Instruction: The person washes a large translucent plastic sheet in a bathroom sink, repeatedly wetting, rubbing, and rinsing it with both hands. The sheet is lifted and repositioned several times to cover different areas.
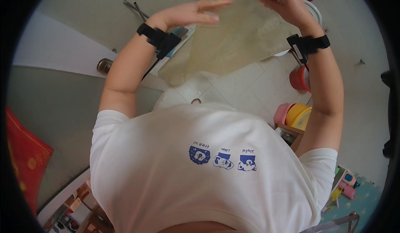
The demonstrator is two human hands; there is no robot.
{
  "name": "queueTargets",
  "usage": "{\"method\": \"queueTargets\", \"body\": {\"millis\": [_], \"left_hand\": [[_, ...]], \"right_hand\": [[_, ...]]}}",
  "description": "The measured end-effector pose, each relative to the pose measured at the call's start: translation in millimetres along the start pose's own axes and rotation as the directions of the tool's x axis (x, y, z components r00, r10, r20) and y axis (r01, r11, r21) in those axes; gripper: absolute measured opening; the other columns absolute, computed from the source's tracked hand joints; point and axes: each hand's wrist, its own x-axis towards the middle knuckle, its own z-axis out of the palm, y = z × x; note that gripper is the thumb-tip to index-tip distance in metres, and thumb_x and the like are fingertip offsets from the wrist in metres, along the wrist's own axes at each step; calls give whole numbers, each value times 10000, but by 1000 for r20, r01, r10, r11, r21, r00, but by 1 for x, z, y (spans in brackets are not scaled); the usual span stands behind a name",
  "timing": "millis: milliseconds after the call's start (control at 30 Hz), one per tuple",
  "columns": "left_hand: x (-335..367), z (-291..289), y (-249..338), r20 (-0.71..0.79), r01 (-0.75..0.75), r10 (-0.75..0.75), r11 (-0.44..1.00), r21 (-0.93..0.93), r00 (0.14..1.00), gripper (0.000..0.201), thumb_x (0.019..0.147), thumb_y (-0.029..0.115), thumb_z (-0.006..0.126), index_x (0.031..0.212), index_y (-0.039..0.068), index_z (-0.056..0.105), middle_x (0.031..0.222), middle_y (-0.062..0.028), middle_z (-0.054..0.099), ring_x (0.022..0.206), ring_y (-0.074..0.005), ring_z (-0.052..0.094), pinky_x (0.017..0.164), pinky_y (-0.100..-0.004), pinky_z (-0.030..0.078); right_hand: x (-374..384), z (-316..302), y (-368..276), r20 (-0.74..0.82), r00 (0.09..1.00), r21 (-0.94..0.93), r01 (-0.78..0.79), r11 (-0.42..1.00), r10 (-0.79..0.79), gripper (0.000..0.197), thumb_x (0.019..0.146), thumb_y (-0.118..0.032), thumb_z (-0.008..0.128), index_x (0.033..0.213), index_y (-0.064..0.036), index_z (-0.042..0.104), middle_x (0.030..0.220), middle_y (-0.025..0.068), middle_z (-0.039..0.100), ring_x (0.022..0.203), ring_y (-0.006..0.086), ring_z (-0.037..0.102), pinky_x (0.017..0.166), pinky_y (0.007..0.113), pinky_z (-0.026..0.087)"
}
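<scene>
A large translucent yellowish sheet (227, 41) spreads out in front of me, slanting down to the left over the floor. My left hand (189, 14) reaches across its upper left part, fingers stretched out and thumb apart below them, slightly blurred. On the other side, my right hand (287, 4) has its fingers curled together at the sheet's upper right edge, seemingly pinching it. Each wrist wears a black strap with a small device, the left one (160, 40) and the right one (306, 45). The sheet's far end is cut off by the view.
White floor tiles (233, 87) show below the sheet. A red bucket (299, 79), a pink tub (283, 113) and a yellow tub (298, 114) stand at the right. Grey rods (136, 9) lie at the upper left, with a metallic cylinder (104, 66) lower down.
</scene>
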Motion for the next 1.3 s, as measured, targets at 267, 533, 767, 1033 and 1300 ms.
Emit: {"method": "queueTargets", "body": {"millis": [267, 533, 767, 1033, 1300], "left_hand": [[96, -33, 45, 203, -263, 197, 887, 379, 959, 748, 834, 170, 676, 1473, 86, 295, 1426, -134, 400, 1317, -211, 389, 1078, -338, 335], [221, 67, 42, 723, -763, 277, 380, 523, 633, 452, 727, 219, 724, 1140, 118, 573, 1366, -135, 504, 1253, -305, 469, 1006, -403, 401], [271, 141, 13, 709, -630, -7, 454, 630, 705, 209, 729, 206, 769, 855, 131, 620, 933, -15, 664, 962, -234, 608, 1153, -463, 211], [243, 224, -46, 602, -544, 102, 565, 620, 792, 168, 879, 248, 653, 892, 81, 643, 827, -93, 638, 793, -286, 614, 696, -376, 486], [188, 263, -37, 554, -407, 54, 737, 539, 831, 194, 872, 236, 671, 908, 48, 634, 888, -67, 671, 820, -245, 624, 746, -355, 494]], "right_hand": [[-59, -34, -5, -82, 995, -73, 45, 996, -51, 75, 754, -72, 706, 818, -74, 666, 757, 113, 654, 760, 319, 644, 934, 429, 486], [-141, -68, -40, -36, 998, -152, -58, 987, 53, 48, 822, -53, 638, 862, -51, 665, 768, 95, 663, 711, 261, 638, 957, 414, 483], [-265, -73, -48, -141, 935, -261, -353, 898, 327, 95, 845, -119, 643, 916, -60, 665, 807, 87, 674, 736, 264, 641, 822, 358, 486], [-382, -57, -67, -149, 752, -206, -658, 724, 642, 144, 840, -126, 650, 974, -76, 664, 897, 129, 666, 793, 337, 623, 687, 375, 505], [-451, -70, -109, -166, 683, -305, -721, 622, 711, 152, 855, -165, 645, 988, -95, 664, 898, 112, 671, 796, 304, 639, 688, 354, 510]]}}
